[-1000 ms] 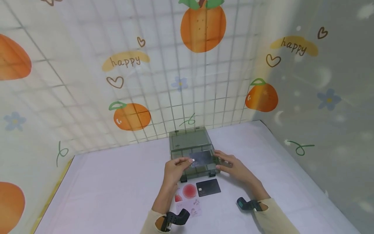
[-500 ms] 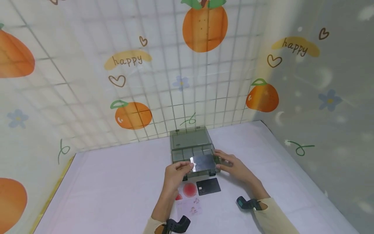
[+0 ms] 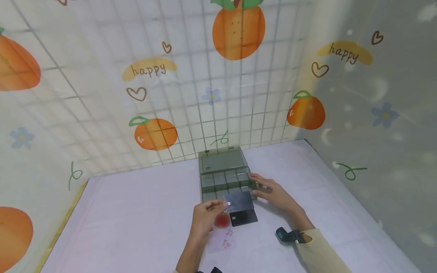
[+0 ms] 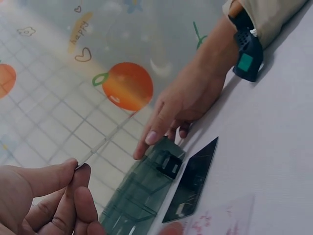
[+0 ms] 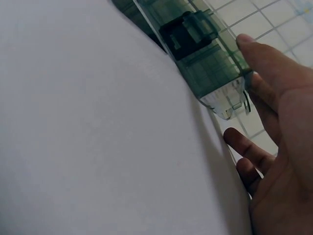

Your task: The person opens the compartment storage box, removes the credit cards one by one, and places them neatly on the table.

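Note:
In the head view my left hand (image 3: 204,218) pinches a dark VIP card (image 3: 240,201) by its left end, between thumb and fingers. The card hovers at the front of a translucent green compartment box (image 3: 223,161), partly over a black VIP card (image 3: 245,218) lying on the table. The box's lid is tipped back. My right hand (image 3: 274,194) rests at the box's right side, its thumb and fingers touching the edge, as the right wrist view also shows of the box (image 5: 210,54). In the left wrist view the pinched card appears almost edge-on.
A card with a red circle (image 3: 222,220) and a pale pink flowered card (image 3: 222,242) lie near my left wrist. A white cloth covers the table (image 3: 143,212). Behind it hangs a fruit-patterned curtain (image 3: 184,98).
My left hand has drawn the dark card from over the box's compartments toward me, so it now partly overlaps the black card on the table. The right hand has stayed at the box.

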Tool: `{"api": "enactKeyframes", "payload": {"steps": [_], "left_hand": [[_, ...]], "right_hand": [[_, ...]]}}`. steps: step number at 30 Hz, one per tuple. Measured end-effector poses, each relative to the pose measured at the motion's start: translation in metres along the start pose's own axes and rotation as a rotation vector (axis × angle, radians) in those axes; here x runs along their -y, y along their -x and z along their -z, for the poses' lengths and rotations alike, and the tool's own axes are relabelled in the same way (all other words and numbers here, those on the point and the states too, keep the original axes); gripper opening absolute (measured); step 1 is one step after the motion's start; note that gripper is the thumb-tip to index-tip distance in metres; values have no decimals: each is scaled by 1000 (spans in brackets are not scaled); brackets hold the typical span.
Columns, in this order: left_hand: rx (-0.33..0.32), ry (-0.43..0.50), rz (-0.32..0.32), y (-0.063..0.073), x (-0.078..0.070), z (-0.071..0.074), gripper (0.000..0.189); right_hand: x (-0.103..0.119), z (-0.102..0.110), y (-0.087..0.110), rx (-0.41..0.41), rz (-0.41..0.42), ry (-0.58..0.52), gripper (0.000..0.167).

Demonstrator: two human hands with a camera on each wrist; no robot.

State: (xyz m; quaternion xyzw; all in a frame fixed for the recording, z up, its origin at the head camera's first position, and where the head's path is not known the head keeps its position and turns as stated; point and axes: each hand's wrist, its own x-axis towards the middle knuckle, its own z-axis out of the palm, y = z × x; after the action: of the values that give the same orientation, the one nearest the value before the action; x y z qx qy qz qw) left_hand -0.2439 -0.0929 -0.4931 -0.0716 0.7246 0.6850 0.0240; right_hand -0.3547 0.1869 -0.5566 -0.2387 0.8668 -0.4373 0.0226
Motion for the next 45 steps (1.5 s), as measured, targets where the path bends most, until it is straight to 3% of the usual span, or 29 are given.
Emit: {"api": "enactKeyframes", "payload": {"steps": [12, 21, 34, 45], "left_hand": [[54, 97, 25, 13, 16, -5, 30], [17, 119, 50, 25, 23, -10, 28], [-21, 19, 53, 37, 33, -17, 23], [-118, -250, -32, 44, 36, -24, 14]], "right_hand": [[-1, -1, -1, -1, 3, 20, 65], [-4, 0, 0, 9, 9, -2, 66], [0, 2, 0, 3, 11, -6, 67], [3, 1, -1, 7, -18, -3, 66]]}}
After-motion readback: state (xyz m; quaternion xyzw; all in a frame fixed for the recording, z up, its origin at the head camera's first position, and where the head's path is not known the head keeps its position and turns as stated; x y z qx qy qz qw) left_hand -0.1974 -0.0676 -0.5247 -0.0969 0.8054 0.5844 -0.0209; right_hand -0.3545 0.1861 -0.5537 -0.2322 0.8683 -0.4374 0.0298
